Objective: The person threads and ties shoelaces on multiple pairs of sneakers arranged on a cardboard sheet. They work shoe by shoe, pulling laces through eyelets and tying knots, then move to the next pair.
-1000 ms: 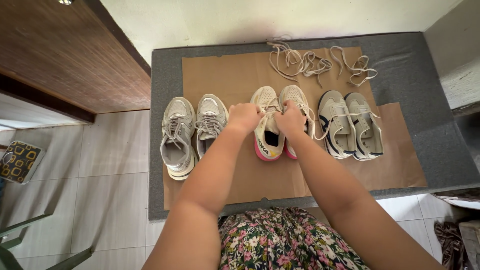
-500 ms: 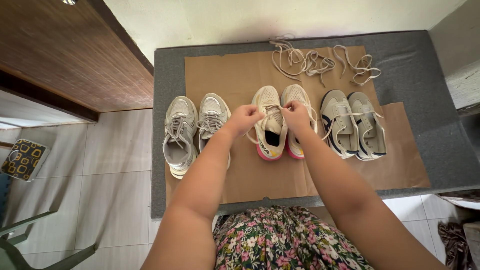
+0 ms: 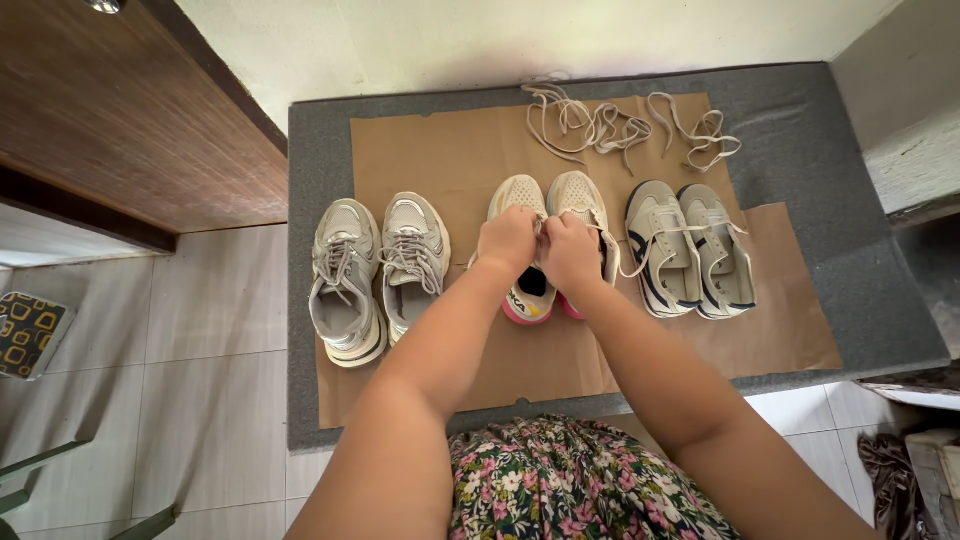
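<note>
A cream pair of sneakers with pink soles (image 3: 528,298) stands in the middle of a brown paper sheet (image 3: 440,150). My left hand (image 3: 508,240) and my right hand (image 3: 570,252) are pressed close together over the left shoe of that pair, fingers closed on its beige lace. The lace ends are mostly hidden under my hands. The right shoe of the pair (image 3: 582,196) lies just beyond my right hand.
A silver-grey pair of sneakers (image 3: 370,270) stands to the left, a beige and navy pair (image 3: 688,250) to the right. Loose beige laces (image 3: 625,125) lie at the back. The paper rests on a grey table (image 3: 840,170). Tiled floor and a wooden door are at left.
My hands, spread apart with the lace stretched between them half a second ago, have come together over the left cream shoe.
</note>
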